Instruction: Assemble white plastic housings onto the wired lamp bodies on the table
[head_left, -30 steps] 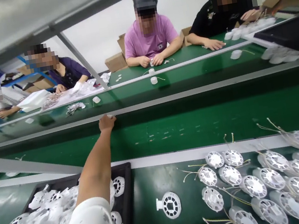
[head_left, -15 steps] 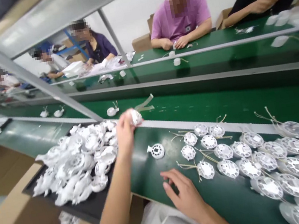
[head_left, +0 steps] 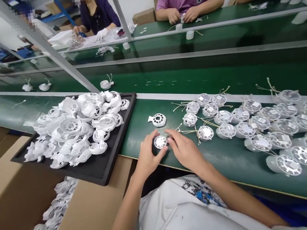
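Note:
Close to the front edge of the green bench, my left hand [head_left: 148, 156] curls its thumb and fingers around a small round white lamp-like unit [head_left: 160, 141] with a slotted, shiny face. My right hand [head_left: 185, 149] touches the unit's right side with bent fingertips. The unit's underside is hidden. Just beyond it lies a white slotted ring with a side tab [head_left: 159, 120]. Right of my hands stand several similar round units [head_left: 205, 133] with clear walls and thin cream wires, set in loose rows.
A black tray [head_left: 112, 168] heaped with white plastic housings [head_left: 73, 126] is on the left. Below it, a cardboard box [head_left: 98, 206] holds more. A metal post [head_left: 51, 53] slants above a green belt [head_left: 182, 78]. Several people work across the line.
My left hand has come back from the belt's edge to the bench front, bringing a round unit. My right hand has moved in to meet it. The view has tilted down.

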{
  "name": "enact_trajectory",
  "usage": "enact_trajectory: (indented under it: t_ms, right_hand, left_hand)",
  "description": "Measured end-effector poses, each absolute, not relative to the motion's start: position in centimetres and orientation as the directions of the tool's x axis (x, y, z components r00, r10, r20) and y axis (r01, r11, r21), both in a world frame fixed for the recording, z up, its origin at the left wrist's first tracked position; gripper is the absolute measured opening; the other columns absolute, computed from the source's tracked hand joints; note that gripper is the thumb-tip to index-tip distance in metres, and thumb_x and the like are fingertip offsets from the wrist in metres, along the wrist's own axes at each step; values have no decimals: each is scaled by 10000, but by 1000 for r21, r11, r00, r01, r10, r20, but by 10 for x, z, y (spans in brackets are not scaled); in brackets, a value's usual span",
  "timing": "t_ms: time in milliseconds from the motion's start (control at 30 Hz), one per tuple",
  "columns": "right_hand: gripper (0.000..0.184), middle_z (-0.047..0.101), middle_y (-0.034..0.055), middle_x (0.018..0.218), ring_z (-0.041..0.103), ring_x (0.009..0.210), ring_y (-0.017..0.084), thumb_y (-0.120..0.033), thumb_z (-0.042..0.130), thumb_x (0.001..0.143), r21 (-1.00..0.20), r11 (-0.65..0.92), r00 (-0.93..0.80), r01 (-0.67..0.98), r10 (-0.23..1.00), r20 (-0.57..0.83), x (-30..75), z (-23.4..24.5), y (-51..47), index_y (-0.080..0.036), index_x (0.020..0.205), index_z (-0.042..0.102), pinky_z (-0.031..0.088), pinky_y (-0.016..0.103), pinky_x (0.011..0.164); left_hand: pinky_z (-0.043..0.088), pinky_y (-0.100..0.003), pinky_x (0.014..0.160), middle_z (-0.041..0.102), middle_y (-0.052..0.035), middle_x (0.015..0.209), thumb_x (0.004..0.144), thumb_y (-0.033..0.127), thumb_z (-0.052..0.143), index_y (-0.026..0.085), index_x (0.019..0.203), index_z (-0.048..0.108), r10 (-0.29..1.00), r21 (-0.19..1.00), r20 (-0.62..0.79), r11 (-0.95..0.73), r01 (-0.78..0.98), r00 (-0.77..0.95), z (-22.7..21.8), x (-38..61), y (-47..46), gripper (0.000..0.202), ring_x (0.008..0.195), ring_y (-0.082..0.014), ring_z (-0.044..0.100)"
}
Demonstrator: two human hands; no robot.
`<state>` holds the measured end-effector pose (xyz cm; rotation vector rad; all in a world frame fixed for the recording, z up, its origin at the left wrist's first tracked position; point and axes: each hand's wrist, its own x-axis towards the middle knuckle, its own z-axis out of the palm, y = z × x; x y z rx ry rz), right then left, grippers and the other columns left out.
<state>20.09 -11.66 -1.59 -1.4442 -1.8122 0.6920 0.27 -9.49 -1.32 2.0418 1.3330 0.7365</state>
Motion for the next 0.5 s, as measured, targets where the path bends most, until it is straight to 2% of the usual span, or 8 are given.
enact_trajectory:
  t_ms: [67,133,200,267,367,500]
  right_hand:
    - [390,734,49,1261,714,1103,229,-291,391,1140,-687,242,-181,685,970,161,202,-12,-113,-318,1496,548,535,331,873]
    - [320,746,33,1173,721,1018,212,-328,435,1139,-610,252,-219,752,967,129,203,-9,-111,-322,1374,653,509,299,785]
    - [271,744,23,1097,711,973,192,-365,472,1137,-553,268,-239,789,963,126,204,-9,-110,-300,1234,717,471,277,739]
    - [277,737,21,1062,694,974,184,-379,467,1142,-485,294,-256,824,956,144,204,-9,-111,-286,1186,724,433,272,708]
    - [309,724,47,1043,661,976,201,-364,426,1151,-339,332,-296,880,943,155,203,-13,-113,-261,1146,717,401,287,704]
    - [249,725,74,1036,630,980,236,-251,450,1118,-205,385,-370,900,923,106,200,-17,-108,-251,1126,699,419,319,788]
  left_hand:
    - [472,-466,1141,619,-108,1449,998,444,681,318,1549,447,905,737,139,-365,568,401,-14,-5,-94,611,1349,-291,597]
    - [488,-462,1134,622,-106,1444,1007,435,670,319,1510,496,887,742,155,-395,542,435,-16,-13,-93,544,1345,-290,604]
    - [485,-467,1144,616,-100,1465,1016,427,663,333,1530,475,867,745,164,-422,517,470,-18,-20,-91,555,1356,-288,599]
    - [463,-486,1164,606,-91,1508,1027,409,651,356,1591,393,838,737,171,-458,497,519,-19,-25,-89,622,1379,-291,580]
    - [443,-502,1166,624,-70,1513,1047,386,629,379,1640,302,798,712,186,-511,480,573,-20,-28,-88,677,1370,-289,573]
    - [464,-481,1139,636,-63,1488,1057,380,614,370,1607,370,780,699,205,-540,469,591,-22,-29,-87,601,1335,-284,588]
